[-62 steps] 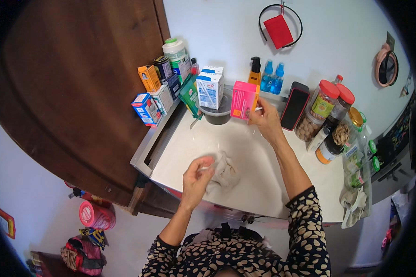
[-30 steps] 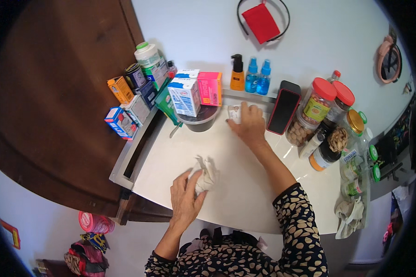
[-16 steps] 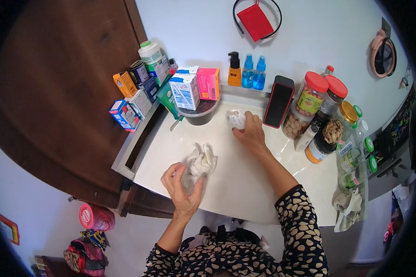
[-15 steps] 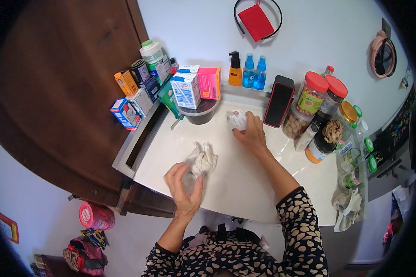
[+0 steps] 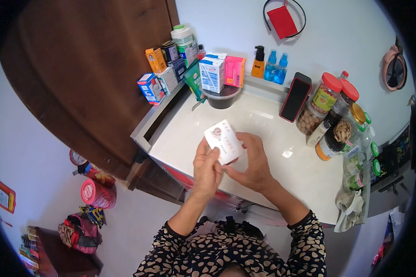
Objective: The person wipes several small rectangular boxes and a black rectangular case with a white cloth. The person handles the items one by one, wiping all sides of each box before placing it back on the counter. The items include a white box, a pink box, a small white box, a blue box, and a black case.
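A small white packet with printing on its face is held up over the near part of the tabletop, tilted. My left hand grips its lower left side, the thumb across the front and fingers behind. At the packet's right edge, my right hand curls round with fingertips against it and the thumb near its lower corner. The crumpled white cloth seen before does not show now.
On the white tabletop, a lidded tub bears cartons. A black speaker-like device stands beside jars at the right. Small boxes line the left ledge; pump and spray bottles stand behind. A rag hangs at the right edge.
The white packet has come off the tabletop toward me, and both hands now meet on it. My left hand has left the crumpled cloth. The whole view has shifted.
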{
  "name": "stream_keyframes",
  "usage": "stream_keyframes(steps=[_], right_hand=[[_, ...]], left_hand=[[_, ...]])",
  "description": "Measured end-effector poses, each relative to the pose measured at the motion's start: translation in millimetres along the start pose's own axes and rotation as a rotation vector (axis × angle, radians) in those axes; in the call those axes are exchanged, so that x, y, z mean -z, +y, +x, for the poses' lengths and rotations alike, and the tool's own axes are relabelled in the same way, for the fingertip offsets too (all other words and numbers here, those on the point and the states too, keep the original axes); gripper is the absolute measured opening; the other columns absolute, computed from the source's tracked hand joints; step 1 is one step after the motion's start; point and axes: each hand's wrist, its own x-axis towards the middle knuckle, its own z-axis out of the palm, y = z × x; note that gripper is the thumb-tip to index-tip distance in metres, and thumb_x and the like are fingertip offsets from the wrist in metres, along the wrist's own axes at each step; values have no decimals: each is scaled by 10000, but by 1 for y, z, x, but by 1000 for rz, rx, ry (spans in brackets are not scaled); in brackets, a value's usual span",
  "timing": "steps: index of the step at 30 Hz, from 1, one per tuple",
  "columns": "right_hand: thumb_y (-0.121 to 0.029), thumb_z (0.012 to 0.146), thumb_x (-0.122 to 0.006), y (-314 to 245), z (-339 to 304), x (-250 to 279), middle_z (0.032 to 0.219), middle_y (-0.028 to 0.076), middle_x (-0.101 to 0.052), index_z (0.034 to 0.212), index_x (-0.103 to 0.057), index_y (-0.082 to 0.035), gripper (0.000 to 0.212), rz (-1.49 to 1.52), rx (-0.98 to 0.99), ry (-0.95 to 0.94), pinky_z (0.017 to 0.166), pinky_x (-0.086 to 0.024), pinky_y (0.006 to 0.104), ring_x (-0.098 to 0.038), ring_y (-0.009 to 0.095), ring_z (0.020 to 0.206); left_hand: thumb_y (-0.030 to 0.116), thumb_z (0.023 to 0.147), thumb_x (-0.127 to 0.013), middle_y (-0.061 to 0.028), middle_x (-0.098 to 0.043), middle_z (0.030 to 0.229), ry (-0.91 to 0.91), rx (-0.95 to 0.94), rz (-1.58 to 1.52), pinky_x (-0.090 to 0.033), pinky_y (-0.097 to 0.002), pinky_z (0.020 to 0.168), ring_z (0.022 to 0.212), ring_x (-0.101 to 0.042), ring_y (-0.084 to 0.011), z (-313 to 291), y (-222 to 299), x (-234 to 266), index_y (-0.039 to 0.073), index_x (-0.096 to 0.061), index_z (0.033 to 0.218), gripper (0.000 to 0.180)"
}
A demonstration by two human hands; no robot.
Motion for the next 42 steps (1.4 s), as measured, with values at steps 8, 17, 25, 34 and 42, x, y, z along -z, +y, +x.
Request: stream_keyframes(steps=[8, 17, 25, 34, 42], right_hand=[[-190, 741, -696, 30, 16, -41, 1220, 132, -484, 1123, -604, -166, 394, -251, 63, -198, 842, -454, 401, -490, 340, 1031], [-74, 762, -655, 51, 1, -79, 1103, 98, -565, 1001, -657, -133, 247, -84, -66, -305, 791, -494, 389, -553, 291, 979], [30, 692, -684, -37, 16, -40, 1030, 140, -567, 1015, -648, -103, 351, 159, -21, 58, 710, -511, 339, -592, 280, 890], [-13, 679, -670, -40, 22, -48, 1151, 139, -530, 1002, -652, -108, 337, -25, 158, 121, 807, -471, 399, -502, 332, 968], [-15, 681, -658, -47, 23, -51, 1170, 131, -542, 1009, -675, -108, 341, -69, 202, 81, 848, -446, 389, -502, 328, 992]], left_hand=[[124, 936, -399, -154, -538, 1203, 104, -140, 24, -579, -374, 705, 983, -617, -266, -18, 42, 41, 13, -310, 1360, 447], [224, 927, -449, -189, -519, 1226, 142, -103, 10, -589, -491, 763, 1099, -572, -372, -26, 57, 40, 87, -286, 1366, 488], [183, 964, -417, -160, -453, 1315, 45, -59, 33, -541, -510, 880, 1162, -534, -306, -29, 48, 32, 121, -223, 1420, 499], [163, 973, -420, -128, -440, 1346, 5, -76, 92, -485, -339, 966, 1194, -501, -225, -28, 40, 26, 97, -213, 1454, 528], [297, 1014, -314, -113, -398, 1392, 90, -74, 9, -440, -382, 1011, 1216, -474, -238, -25, 36, 19, 148, -203, 1472, 494]])
